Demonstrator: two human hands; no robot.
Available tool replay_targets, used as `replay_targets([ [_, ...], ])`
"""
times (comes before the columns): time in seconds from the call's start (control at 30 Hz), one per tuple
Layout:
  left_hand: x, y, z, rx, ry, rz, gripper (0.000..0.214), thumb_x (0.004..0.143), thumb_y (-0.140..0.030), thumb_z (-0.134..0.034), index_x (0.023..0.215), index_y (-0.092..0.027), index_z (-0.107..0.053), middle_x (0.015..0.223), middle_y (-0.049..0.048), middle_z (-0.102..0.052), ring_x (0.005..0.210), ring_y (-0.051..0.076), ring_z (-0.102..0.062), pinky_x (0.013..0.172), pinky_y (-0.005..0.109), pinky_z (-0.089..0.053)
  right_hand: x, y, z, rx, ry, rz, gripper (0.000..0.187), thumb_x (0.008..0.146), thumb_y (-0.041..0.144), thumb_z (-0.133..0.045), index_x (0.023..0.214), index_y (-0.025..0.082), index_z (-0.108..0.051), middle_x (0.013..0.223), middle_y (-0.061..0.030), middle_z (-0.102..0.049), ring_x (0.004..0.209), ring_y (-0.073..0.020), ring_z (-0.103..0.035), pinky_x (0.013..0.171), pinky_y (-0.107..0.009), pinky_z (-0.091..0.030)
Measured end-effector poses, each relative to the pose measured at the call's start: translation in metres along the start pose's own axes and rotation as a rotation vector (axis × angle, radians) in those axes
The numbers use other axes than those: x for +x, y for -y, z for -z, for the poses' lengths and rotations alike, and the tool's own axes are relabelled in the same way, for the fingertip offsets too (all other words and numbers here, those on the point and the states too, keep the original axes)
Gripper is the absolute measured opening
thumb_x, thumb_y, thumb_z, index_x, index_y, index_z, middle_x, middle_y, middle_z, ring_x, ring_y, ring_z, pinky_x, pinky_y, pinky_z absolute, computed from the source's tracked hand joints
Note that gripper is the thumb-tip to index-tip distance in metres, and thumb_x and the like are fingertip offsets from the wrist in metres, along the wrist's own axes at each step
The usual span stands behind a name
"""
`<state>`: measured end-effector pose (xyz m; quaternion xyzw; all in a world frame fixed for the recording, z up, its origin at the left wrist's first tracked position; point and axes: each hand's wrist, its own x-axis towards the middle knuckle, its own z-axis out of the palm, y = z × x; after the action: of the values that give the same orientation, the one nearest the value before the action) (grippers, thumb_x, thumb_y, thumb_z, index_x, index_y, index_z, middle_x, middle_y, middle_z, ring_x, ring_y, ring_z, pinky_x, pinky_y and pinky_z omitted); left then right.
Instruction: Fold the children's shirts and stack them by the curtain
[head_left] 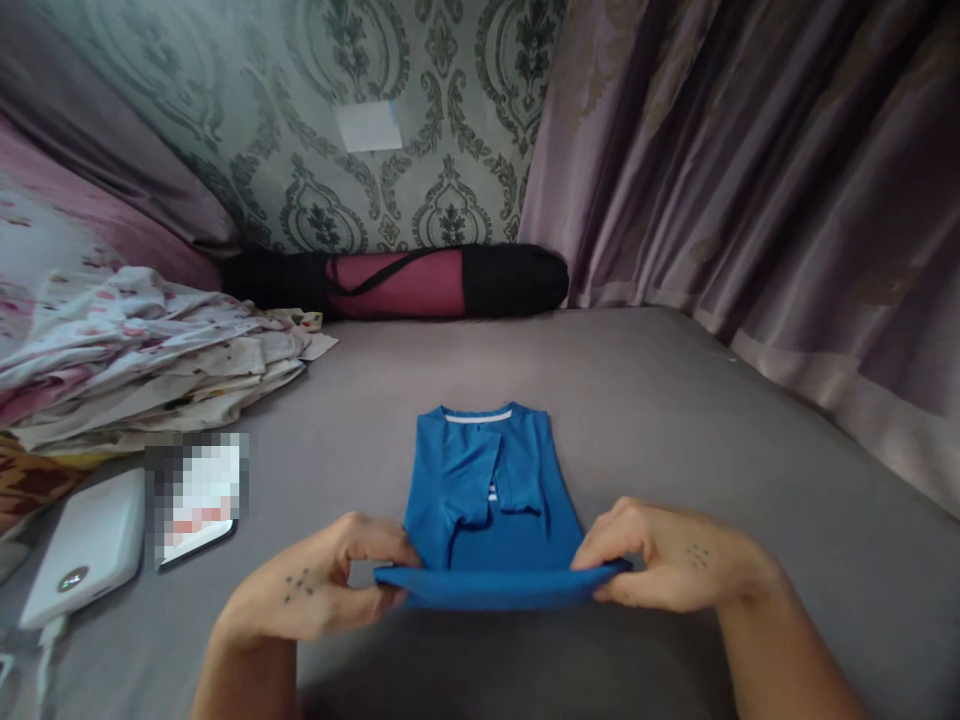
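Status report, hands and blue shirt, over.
Left hand, right hand: pinching near edge of folded blue fabric shirt. Shirt on grey bed sheet. White power bank off left, apart.

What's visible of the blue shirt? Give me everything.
The blue shirt is bright blue, in a smooth, thin-looking fabric, with a white band at the neckline and a small white striped patch near the middle. Both sleeves are folded inward over the body. It lies flat on the grey bed surface, neckline away from the person. The near edge is lifted off the bed, pinched at one corner by the left hand and at the other by the right hand. Nothing else touches it.
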<state>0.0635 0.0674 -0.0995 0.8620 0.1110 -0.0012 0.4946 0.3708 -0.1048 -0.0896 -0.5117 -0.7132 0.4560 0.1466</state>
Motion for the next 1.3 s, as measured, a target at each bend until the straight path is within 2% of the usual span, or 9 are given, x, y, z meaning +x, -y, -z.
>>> replay_targets([
  [0.1,-0.002,0.001,0.002,-0.084,0.08,0.003,0.018,0.082,-0.027,-0.056,0.081,-0.016,-0.07,0.071,0.0043,-0.065,0.063,0.013,-0.053,0.061,0.021,-0.043,0.0,-0.005,0.001,0.096,0.079,0.008,0.024,0.084,0.029,-0.06,0.096,0.015,-0.075,0.076,-0.0023,-0.069,0.068,-0.0112,-0.06,0.062,-0.019,-0.043],
  [0.2,0.0,0.008,0.002,-0.168,0.021,0.111,0.023,0.084,-0.034,-0.056,0.081,-0.015,-0.07,0.067,0.0015,-0.062,0.061,0.011,-0.051,0.057,0.019,-0.041,0.005,-0.014,0.004,0.165,0.019,-0.02,0.026,0.086,0.031,-0.059,0.096,0.013,-0.074,0.074,-0.0014,-0.067,0.065,-0.0105,-0.058,0.061,-0.019,-0.043],
  [0.4,0.031,0.024,0.003,-0.416,-0.434,0.233,0.03,0.079,-0.042,-0.062,0.09,-0.015,-0.066,0.074,0.0011,-0.064,0.067,0.012,-0.056,0.065,0.022,-0.045,0.03,-0.034,0.01,0.42,-0.41,-0.163,0.037,0.083,0.048,-0.061,0.098,0.015,-0.067,0.085,-0.0026,-0.068,0.075,-0.014,-0.061,0.07,-0.026,-0.049],
  [0.53,0.061,0.037,0.008,-0.411,-0.609,0.307,0.031,0.077,-0.043,-0.062,0.087,-0.014,-0.064,0.073,0.002,-0.064,0.065,0.014,-0.057,0.06,0.024,-0.044,0.057,-0.05,0.014,0.504,-0.64,-0.26,0.037,0.082,0.05,-0.059,0.096,0.015,-0.062,0.077,-0.0028,-0.065,0.07,-0.0153,-0.061,0.062,-0.027,-0.05],
  [0.63,0.082,0.054,0.008,-0.269,-0.697,0.357,0.026,0.079,-0.039,-0.057,0.082,-0.014,-0.064,0.066,0.0013,-0.062,0.062,0.015,-0.057,0.057,0.024,-0.043,0.08,-0.064,0.016,0.316,-0.75,-0.376,0.029,0.088,0.04,-0.049,0.093,0.015,-0.061,0.075,-0.0045,-0.065,0.068,-0.0169,-0.061,0.06,-0.027,-0.048],
  [0.73,0.099,0.071,0.003,-0.027,-0.783,0.441,0.022,0.083,-0.032,-0.052,0.082,-0.014,-0.066,0.064,0.0019,-0.061,0.066,0.017,-0.058,0.059,0.025,-0.042,0.098,-0.073,0.015,-0.088,-0.841,-0.524,0.026,0.091,0.03,-0.042,0.093,0.015,-0.063,0.081,-0.0078,-0.067,0.078,-0.0199,-0.063,0.067,-0.029,-0.046],
  [0.87,0.11,0.081,-0.004,0.282,-0.83,0.549,0.025,0.09,-0.028,-0.046,0.096,-0.015,-0.066,0.075,0.0068,-0.066,0.076,0.02,-0.062,0.066,0.026,-0.042,0.11,-0.07,0.007,-0.408,-0.858,-0.706,0.031,0.096,0.029,-0.035,0.106,0.015,-0.061,0.096,-0.0129,-0.069,0.091,-0.0243,-0.065,0.073,-0.03,-0.043],
  [1.03,0.111,0.087,-0.009,0.412,-0.819,0.543,0.032,0.096,-0.033,-0.037,0.115,-0.019,-0.06,0.092,0.0104,-0.071,0.086,0.023,-0.066,0.07,0.028,-0.043,0.118,-0.067,-0.002,-0.541,-0.858,-0.806,0.036,0.099,0.036,-0.029,0.109,0.017,-0.058,0.091,-0.0138,-0.069,0.087,-0.0271,-0.067,0.07,-0.032,-0.043],
  [1.3,0.115,0.09,-0.011,0.437,-0.849,0.624,0.032,0.096,-0.037,-0.038,0.108,-0.018,-0.061,0.094,0.0135,-0.07,0.091,0.026,-0.066,0.073,0.031,-0.046,0.125,-0.076,0.002,-0.497,-0.925,-0.858,0.034,0.097,0.04,-0.037,0.103,0.016,-0.061,0.09,-0.0154,-0.07,0.089,-0.0283,-0.067,0.073,-0.034,-0.045],
])
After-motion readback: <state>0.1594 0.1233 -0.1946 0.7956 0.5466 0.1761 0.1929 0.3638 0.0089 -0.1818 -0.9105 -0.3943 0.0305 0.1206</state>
